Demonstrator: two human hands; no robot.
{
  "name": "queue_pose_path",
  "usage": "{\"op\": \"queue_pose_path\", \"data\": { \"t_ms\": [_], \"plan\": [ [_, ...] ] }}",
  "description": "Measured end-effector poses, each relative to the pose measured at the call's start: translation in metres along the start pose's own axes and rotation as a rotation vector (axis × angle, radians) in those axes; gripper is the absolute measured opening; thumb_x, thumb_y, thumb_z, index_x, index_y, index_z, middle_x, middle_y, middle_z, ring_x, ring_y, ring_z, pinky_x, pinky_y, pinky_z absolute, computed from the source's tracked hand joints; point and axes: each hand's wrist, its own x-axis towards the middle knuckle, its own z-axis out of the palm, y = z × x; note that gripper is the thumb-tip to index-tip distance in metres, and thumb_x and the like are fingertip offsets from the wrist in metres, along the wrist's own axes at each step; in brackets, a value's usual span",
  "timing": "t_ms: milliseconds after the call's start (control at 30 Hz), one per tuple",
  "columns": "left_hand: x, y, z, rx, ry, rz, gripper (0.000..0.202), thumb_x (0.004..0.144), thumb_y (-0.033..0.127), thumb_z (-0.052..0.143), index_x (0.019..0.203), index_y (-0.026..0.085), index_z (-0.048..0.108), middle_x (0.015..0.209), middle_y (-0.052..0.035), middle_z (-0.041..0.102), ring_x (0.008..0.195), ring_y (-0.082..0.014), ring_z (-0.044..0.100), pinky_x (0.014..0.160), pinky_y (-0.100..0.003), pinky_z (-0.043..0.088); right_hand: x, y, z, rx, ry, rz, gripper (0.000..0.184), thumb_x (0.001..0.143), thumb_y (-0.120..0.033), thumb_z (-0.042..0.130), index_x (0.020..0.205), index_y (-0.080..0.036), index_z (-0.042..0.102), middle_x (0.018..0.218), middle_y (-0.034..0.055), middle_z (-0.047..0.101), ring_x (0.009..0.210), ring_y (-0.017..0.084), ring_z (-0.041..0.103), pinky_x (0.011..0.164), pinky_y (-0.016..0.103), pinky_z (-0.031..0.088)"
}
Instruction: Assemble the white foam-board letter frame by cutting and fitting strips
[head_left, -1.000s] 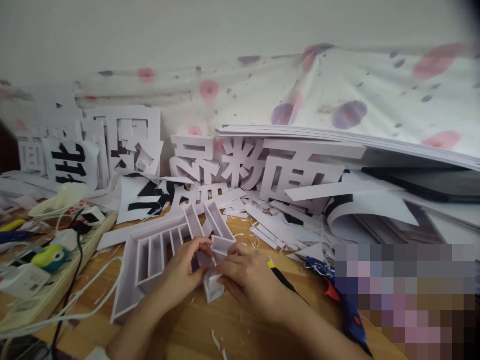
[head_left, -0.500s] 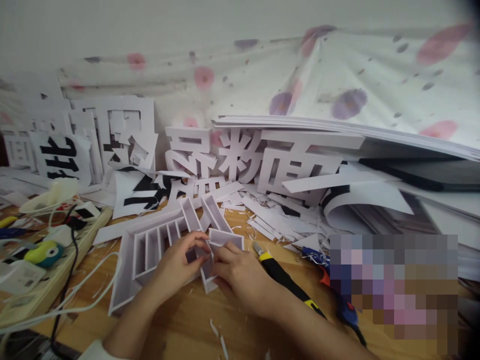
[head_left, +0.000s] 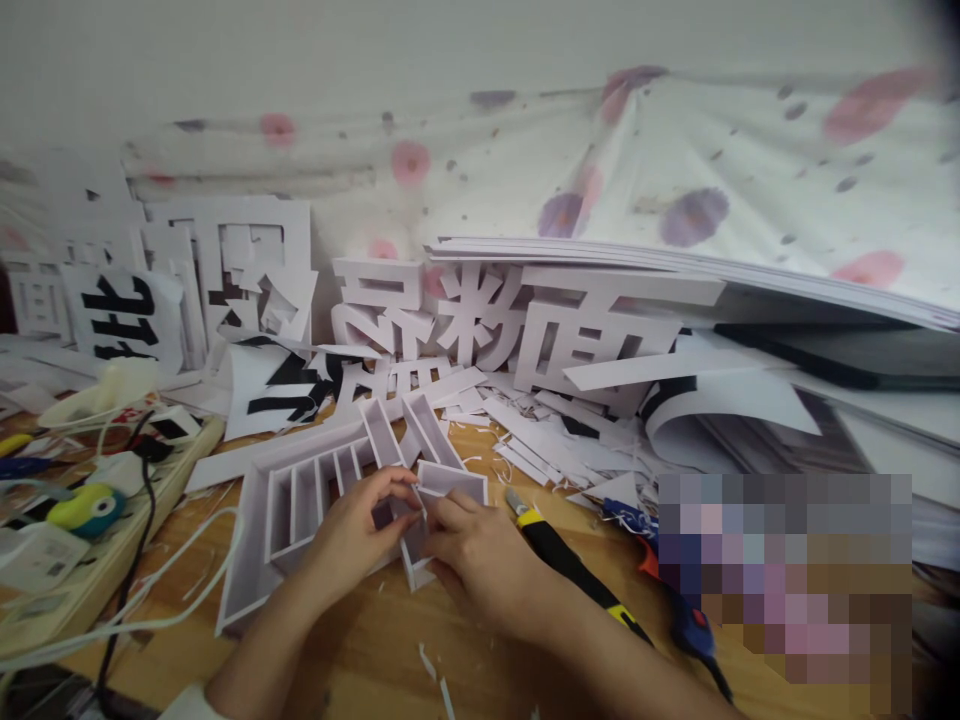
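A white foam-board letter (head_left: 253,540) with upright side walls lies hollow side up on the wooden table. Over its right part, my left hand (head_left: 364,530) curls thumb and fingers together around a thin white wall. Close beside it, my right hand (head_left: 476,560) has its fingers closed on the same narrow section, from the right. My fingers hide the exact spot they pinch. Just right of that hand lies a black and yellow utility knife (head_left: 566,560), its blade end pointing away from me.
A blue glue gun (head_left: 690,610) lies at the right, partly beside a blurred patch. White foam letters (head_left: 600,335) stand along the back among paper scraps (head_left: 536,435). A power strip (head_left: 82,560) with plugs and white cables (head_left: 172,580) lies at the left.
The view has tilted very slightly. Both hands keep the same pinch on the foam-board letter, and nothing else has visibly moved.
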Motion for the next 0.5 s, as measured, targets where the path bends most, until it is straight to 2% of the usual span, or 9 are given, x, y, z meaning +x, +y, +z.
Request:
{"op": "queue_pose_path", "data": {
  "t_ms": [333, 500],
  "plan": [
    [-0.0020, -0.0043, 0.0003, 0.044, 0.005, 0.006, 0.028, 0.077, 0.019, 0.057, 0.103, 0.028, 0.052, 0.089, 0.0019, 0.070, 0.094, -0.0207, 0.063, 0.088, -0.036, 0.041, 0.0003, -0.0016, -0.0010, 0.043, -0.053, 0.023, 0.006, 0.081, -0.015, 0.058, 0.079, -0.018, 0.063, 0.099, 0.0037, 0.063, 0.090, 0.020, 0.052, 0.066, 0.029, 0.037],
    [-0.0028, -0.0010, 0.0005, 0.041, 0.013, -0.002, 0.023, 0.080, 0.023, 0.056, 0.103, 0.027, 0.054, 0.089, 0.0008, 0.070, 0.092, -0.0207, 0.063, 0.084, -0.035, 0.042, 0.0012, -0.0030, 0.0009, 0.051, -0.074, 0.040, 0.008, 0.081, -0.014, 0.056, 0.080, -0.018, 0.063, 0.100, 0.0051, 0.062, 0.091, 0.020, 0.053, 0.069, 0.030, 0.039]
  ]
}}
